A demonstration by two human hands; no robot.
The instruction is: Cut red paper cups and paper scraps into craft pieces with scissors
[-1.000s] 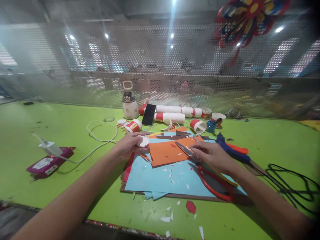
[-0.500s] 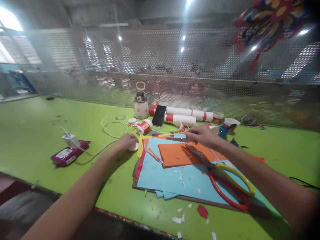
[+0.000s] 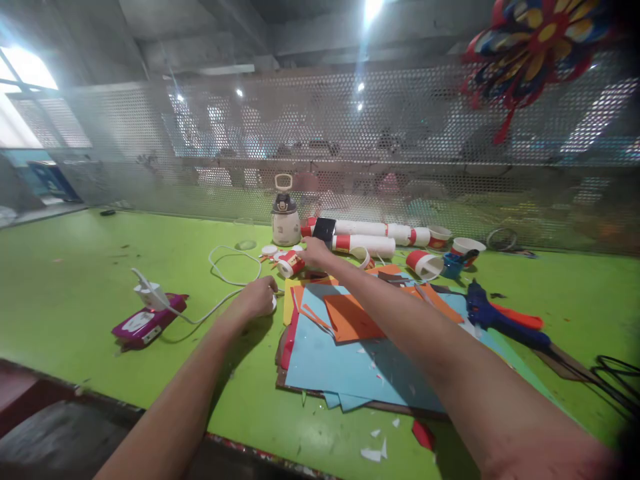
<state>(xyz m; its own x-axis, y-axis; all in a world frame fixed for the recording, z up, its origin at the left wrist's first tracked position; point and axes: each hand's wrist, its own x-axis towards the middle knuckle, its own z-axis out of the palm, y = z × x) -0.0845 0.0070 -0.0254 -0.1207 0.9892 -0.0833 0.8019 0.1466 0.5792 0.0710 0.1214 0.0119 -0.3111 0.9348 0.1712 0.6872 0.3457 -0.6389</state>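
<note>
Right hand by phone, fingertips unclear

The person's left hand grasps a white disc, mostly covered, left of the paper stack. Whether the right holds anything cannot be told; it hides the phone's lower part, its forearm some orange paper.

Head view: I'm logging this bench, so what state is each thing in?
Bottle, upright, lid on.
Phone, screen dark.
Charger, plugged into power strip.
Blue paper, flat, under orange paper.
Two cups, on their sides.
Glue gun, lying down.
Left hand, curled at white disc, hold unclear.
Right hand, near phone, grip unclear.
</note>
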